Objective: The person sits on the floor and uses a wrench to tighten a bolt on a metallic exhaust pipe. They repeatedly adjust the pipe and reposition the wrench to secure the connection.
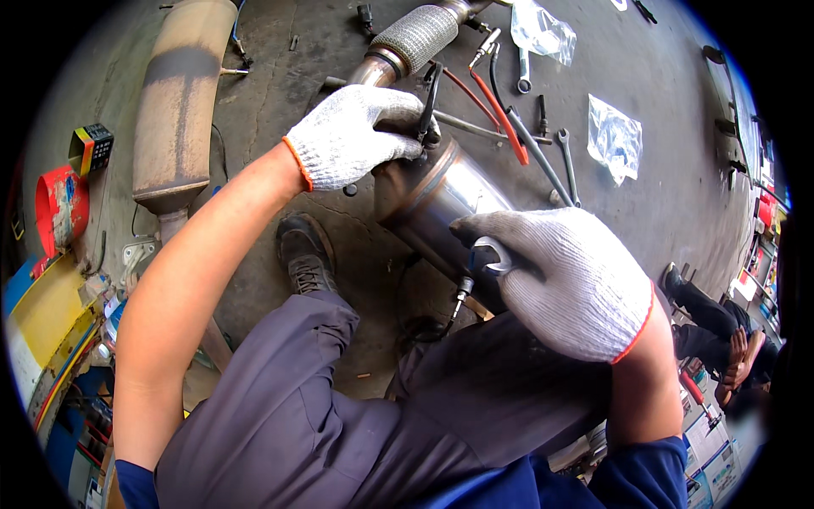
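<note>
A shiny metal exhaust canister [462, 182] lies in front of me, joined at its far end to a pipe with a braided flexible section [417, 38]. My left hand [352, 136], in a white knit glove, is closed at the canister's far end, its fingers around a black cable [431, 102]. What the fingertips touch is partly hidden. My right hand [572, 276], gloved too, grips a wrench [491, 254] over the canister's near side; the wrench's open jaw shows past the thumb. Close to that jaw, a sensor with a cable [464, 290] sticks out from the canister.
A rusty muffler [176, 110] lies at left. Red-handled pliers [500, 106], a combination wrench [568, 165] and a clear plastic bag [615, 136] are on the concrete floor. A red ring-shaped part [61, 208] stands far left. Another person [729, 339] is at right.
</note>
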`<state>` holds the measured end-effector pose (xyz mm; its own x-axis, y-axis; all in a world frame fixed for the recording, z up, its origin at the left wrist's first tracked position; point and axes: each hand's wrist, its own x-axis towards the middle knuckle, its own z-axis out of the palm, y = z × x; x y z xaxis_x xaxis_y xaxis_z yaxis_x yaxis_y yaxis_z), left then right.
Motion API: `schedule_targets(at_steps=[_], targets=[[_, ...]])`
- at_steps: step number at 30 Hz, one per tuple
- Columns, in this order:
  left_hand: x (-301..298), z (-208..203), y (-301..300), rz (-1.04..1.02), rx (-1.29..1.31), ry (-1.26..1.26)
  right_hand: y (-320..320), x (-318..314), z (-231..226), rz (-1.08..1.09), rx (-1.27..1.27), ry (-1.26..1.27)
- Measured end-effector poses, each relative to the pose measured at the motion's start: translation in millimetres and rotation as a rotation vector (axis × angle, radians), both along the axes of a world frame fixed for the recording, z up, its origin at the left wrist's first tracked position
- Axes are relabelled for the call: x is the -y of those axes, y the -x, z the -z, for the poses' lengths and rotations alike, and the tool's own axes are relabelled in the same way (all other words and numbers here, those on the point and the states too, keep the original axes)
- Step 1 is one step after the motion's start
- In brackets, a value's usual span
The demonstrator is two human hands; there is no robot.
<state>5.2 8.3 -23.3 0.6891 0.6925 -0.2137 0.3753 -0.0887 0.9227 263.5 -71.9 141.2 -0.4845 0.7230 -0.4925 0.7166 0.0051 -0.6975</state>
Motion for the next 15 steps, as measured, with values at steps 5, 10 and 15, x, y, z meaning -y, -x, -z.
schedule_targets(at_steps=[5,10,15], targets=[[-1.0,4.6,2.3,0.031,0.028,-0.031,0.0,-0.4,-0.4,-0.023,0.002,0.01],[0.2,6.0,4.0,0.037,0.015,-0.08,2.5,0.6,-0.4,-0.008,0.01,0.026],[-0.9,6.0,6.0,0.055,0.007,-0.017,6.1,2.0,-1.6,-0.006,0.015,0.029]])
